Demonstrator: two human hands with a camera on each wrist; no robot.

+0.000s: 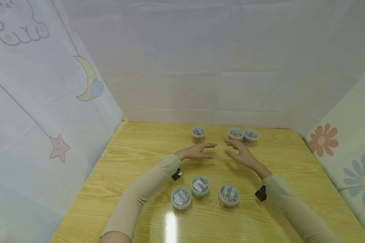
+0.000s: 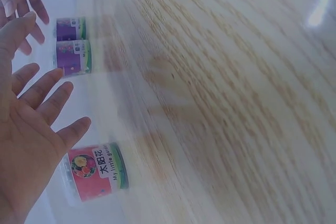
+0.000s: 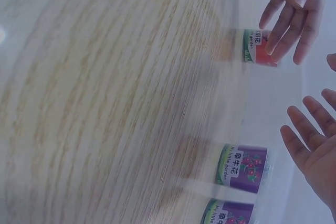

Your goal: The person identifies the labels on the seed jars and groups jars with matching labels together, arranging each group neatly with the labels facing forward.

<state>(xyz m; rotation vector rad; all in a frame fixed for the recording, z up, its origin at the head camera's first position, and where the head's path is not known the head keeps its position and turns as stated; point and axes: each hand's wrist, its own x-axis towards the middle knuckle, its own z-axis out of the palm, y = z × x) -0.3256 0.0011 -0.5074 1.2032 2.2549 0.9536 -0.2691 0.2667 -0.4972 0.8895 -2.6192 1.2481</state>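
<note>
Both hands hover over the middle of the table, palms facing each other with a gap between them. The left hand [image 1: 197, 151] has loosely extended fingers and holds nothing; a small tub with a red label [image 2: 93, 172] stands just beyond it. Fingers spread, the right hand [image 1: 241, 153] is also without anything in it, nearest to two tubs with purple labels [image 3: 242, 168] that stand side by side at the back. Nearer the body are three more lidded tubs: one at left [image 1: 181, 198], one in the middle [image 1: 200, 186] and one at right [image 1: 228, 195]. Grey packets show through their tops.
The wooden table [image 1: 134, 152] is bounded by a plain wall sheet [image 1: 182, 84] at the back. Printed sheets hang at the left [image 1: 33, 101] and right [image 1: 346, 135]. Dark wrist cameras sit below both wrists.
</note>
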